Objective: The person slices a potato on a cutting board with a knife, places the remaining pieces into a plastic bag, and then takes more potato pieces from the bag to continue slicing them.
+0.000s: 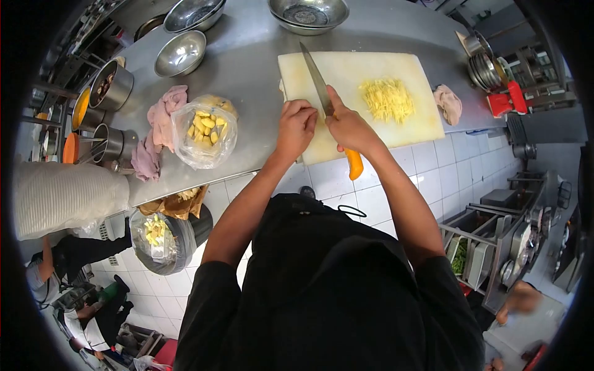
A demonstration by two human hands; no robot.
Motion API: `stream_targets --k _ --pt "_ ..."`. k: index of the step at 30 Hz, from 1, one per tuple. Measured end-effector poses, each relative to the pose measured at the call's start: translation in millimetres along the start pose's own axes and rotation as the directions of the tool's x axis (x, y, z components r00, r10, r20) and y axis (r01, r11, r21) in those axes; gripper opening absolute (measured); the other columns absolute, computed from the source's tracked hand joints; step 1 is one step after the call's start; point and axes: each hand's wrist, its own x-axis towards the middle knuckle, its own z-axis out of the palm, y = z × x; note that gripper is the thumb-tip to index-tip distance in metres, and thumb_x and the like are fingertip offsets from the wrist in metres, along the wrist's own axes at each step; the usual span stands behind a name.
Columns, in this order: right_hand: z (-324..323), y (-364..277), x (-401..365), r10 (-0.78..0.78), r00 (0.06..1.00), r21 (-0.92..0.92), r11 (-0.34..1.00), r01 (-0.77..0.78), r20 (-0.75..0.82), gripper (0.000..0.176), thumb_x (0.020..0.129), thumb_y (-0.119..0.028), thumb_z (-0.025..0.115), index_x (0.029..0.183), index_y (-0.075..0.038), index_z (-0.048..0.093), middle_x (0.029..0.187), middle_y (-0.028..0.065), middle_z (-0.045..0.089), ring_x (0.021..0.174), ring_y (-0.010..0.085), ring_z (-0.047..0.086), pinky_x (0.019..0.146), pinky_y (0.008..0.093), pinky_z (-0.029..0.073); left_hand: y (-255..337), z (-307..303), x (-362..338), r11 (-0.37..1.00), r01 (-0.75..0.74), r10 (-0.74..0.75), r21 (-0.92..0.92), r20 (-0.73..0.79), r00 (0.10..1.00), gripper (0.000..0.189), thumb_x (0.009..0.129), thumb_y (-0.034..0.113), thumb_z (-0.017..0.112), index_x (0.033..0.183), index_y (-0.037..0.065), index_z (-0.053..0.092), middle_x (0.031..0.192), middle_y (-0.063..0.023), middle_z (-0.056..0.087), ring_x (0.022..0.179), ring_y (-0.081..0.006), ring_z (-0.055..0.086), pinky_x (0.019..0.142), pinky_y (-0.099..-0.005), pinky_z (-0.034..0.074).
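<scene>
My right hand (351,128) is wrapped around a kitchen knife (317,75) with an orange handle. Its blade points away from me over the left part of a white cutting board (340,68). Just left of the blade, my left hand (296,130) has its fingers curled together at the board's edge; whatever they may hold is hidden. A heap of thin pale-yellow strips (387,100) lies on the right half of the board. Further left, a clear plastic bag (203,151) stands open with peeled yellow pieces (207,127) inside.
Pink cloths (166,117) lie beside the bag, and another cloth (447,104) is right of the board. Metal bowls (180,54) stand at the back, pots (111,85) at the left. A lined bin (162,247) with scraps is below the table edge. Other people are at lower left.
</scene>
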Motion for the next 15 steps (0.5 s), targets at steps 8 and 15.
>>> stream_targets --k 8,15 --pt "30.9 23.6 6.1 -0.123 0.988 -0.099 0.989 0.113 -0.096 0.076 0.097 -0.012 0.044 0.165 -0.008 0.011 0.100 0.0269 0.072 0.059 0.0316 0.070 0.068 0.0413 0.060 2.5 0.2 4.0 1.000 0.006 -0.006 0.029 0.013 1.000 0.012 0.081 0.000 0.077 0.093 0.002 0.078 0.100 -0.0073 0.067 0.095 -0.0285 0.061 0.083 -0.0381 0.052" --pt "15.4 4.8 14.4 -0.050 0.998 -0.012 0.999 0.050 -0.024 0.078 0.097 -0.014 0.046 0.165 -0.005 0.011 0.097 0.0248 0.073 0.059 0.0303 0.070 0.070 0.0412 0.059 -0.7 0.5 5.6 0.998 -0.006 0.002 0.061 0.063 0.998 0.014 0.080 -0.001 0.077 0.094 0.002 0.078 0.101 -0.0074 0.067 0.097 -0.0292 0.060 0.085 -0.0382 0.052"
